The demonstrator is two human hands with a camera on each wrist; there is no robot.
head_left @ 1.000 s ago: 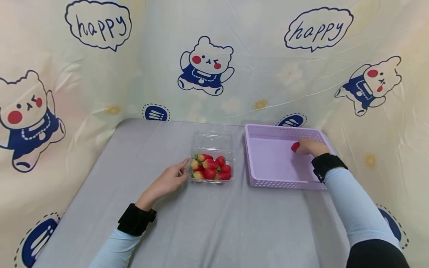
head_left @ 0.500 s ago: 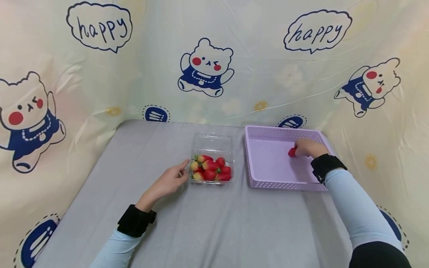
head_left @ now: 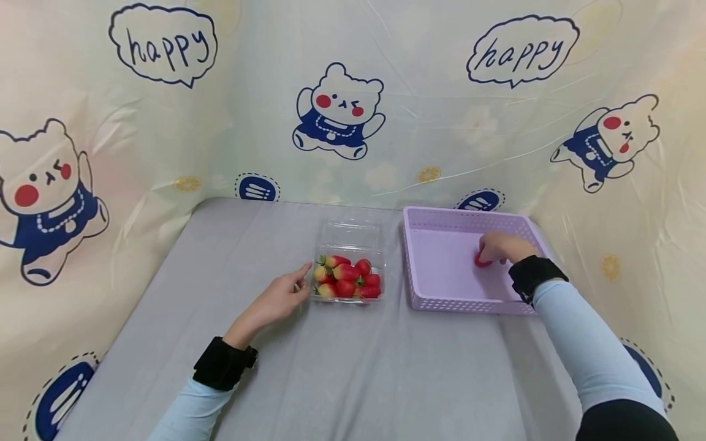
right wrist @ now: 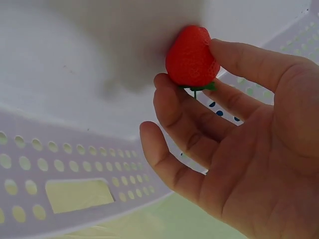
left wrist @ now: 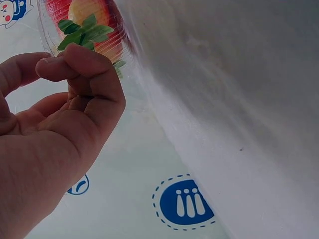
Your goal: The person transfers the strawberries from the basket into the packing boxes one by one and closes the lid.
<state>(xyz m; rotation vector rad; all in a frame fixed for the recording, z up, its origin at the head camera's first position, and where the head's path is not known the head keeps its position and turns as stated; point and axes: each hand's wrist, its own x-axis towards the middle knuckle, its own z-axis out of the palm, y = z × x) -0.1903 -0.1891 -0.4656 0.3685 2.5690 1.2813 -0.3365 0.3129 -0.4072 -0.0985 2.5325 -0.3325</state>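
Observation:
In the purple basket (head_left: pixel 452 300), my right hand (head_left: pixel 502 246) pinches a red strawberry (right wrist: pixel 192 57) between thumb and fingertips, low over the basket's floor. The right wrist view shows its green leaves and stem pointing toward the palm; the other fingers are loosely bent. My left hand (head_left: pixel 280 297) lies on the cloth beside a clear plastic box (head_left: pixel 351 233), its extended finger right at the box's left wall. In the left wrist view, the remaining fingers of that hand are relaxed and bent, holding nothing. Several red and yellowish strawberries (head_left: pixel 346 271) fill the box, whose lid stands folded back.
A grey cloth (head_left: pixel 342 367) covers the table under both containers. The basket stands right of the box, with a narrow strip of cloth between them. Behind the table hangs a curtain (head_left: pixel 419 122) printed with bears.
My right hand has shifted slightly left and lowered the strawberry toward the basket floor, turning it partly under the fingers. The left hand and the plastic box have stayed in place.

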